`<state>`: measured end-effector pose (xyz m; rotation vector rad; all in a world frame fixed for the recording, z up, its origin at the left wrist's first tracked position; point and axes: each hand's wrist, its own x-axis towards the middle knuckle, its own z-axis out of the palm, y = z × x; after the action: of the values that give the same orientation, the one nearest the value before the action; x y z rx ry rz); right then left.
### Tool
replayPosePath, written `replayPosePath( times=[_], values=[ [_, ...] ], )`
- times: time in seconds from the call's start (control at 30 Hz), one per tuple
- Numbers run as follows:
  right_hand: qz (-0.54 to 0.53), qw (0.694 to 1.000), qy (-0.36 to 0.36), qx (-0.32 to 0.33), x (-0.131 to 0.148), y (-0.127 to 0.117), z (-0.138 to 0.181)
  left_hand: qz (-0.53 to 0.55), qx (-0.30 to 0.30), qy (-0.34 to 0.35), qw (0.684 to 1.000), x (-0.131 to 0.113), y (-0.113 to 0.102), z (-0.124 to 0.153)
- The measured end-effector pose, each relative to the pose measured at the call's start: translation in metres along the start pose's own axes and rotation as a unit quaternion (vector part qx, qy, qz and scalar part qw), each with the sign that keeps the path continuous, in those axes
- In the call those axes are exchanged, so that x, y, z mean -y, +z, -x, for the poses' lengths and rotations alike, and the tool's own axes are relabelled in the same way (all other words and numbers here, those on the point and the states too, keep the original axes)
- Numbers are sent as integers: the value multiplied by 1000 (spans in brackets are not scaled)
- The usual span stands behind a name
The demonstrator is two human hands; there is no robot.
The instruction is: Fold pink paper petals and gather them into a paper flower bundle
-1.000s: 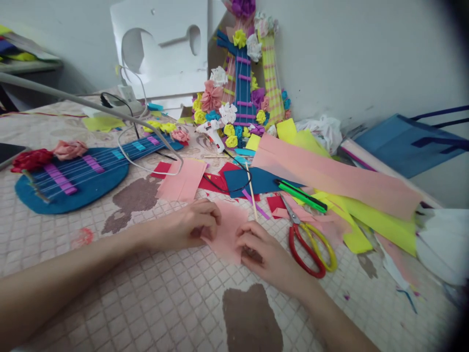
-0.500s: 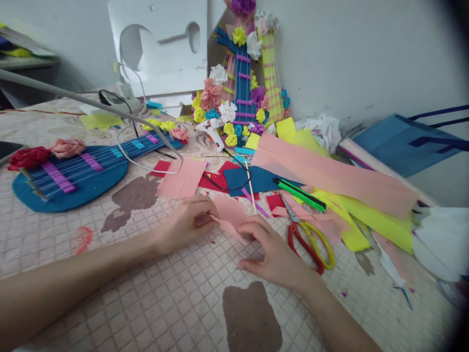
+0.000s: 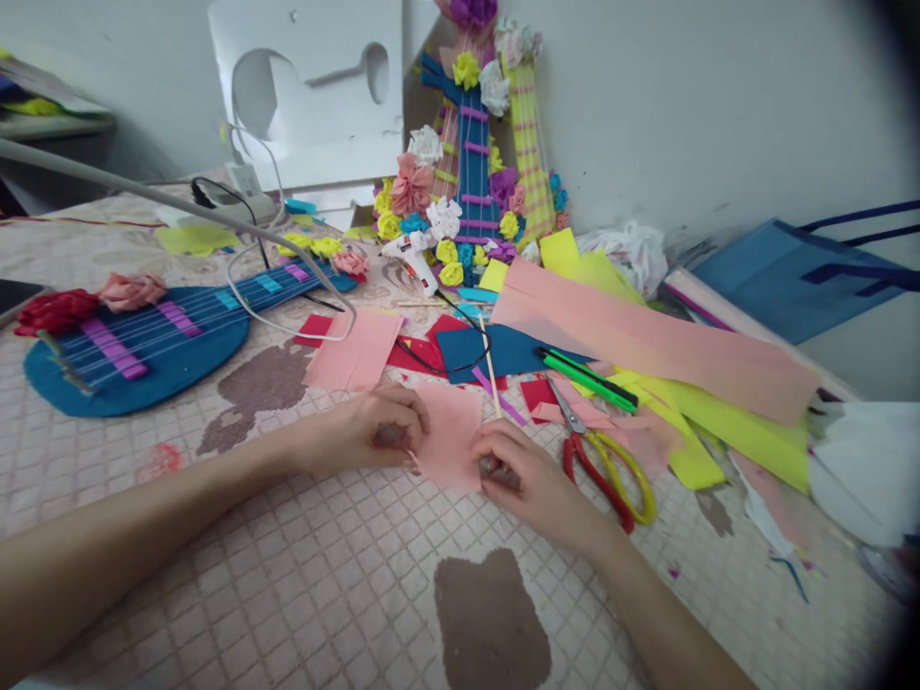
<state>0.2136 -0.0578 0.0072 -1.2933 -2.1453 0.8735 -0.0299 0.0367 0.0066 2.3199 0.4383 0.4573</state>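
- Underneath the red-and-yellow scissors (image 3: 606, 485) spreads the table (image 3: 323, 594), its pale checked cover broken by brown patches.
- Far behind the scissors, to their left, a white board (image 3: 337, 129) with cut-out shapes stands upright.
- Well to the left of the scissors lies a blue guitar shape (image 3: 194, 345) with white strings and red and pink paper flowers.
- Behind the scissors and reaching to their right stretches a long pink sheet (image 3: 654, 335).
- Left of the scissors, the left hand (image 3: 374, 428) has its fingers pinched on the left edge of a pink square (image 3: 452, 436).
- Just beside the scissors, also left, the right hand (image 3: 521, 474) touches the square's right edge; whether its fingers clamp it cannot be told.
- To the scissors' left, the pink square spans the space between both hands.
- Behind the scissors and leftward lies a white glue gun (image 3: 412, 257).
- Near the scissors' blades is a green cutter (image 3: 589, 377).
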Motion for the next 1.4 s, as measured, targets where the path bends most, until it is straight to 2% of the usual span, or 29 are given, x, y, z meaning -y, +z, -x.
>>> replayPosePath(
  times=[0.23, 0.43, 0.77, 1.13, 1.4],
  values=[
    [-31, 999, 17, -10, 0, 0, -3, -5, 2, -1, 1000, 3, 4, -1],
    [-36, 999, 18, 23, 4, 0, -3, -17, -5, -25, 1000, -2, 5, -1],
    [-5, 996, 45, -71, 5, 16, -8, 13, 9, -28, 999, -3, 1, -3],
    [75, 984, 65, -145, 9, 32, -16, -69, -108, -80, 988, -7, 28, -7],
    [101, 980, 69, -154, 9, 36, -16, -99, -147, -90, 980, -4, 37, -1]
  ],
)
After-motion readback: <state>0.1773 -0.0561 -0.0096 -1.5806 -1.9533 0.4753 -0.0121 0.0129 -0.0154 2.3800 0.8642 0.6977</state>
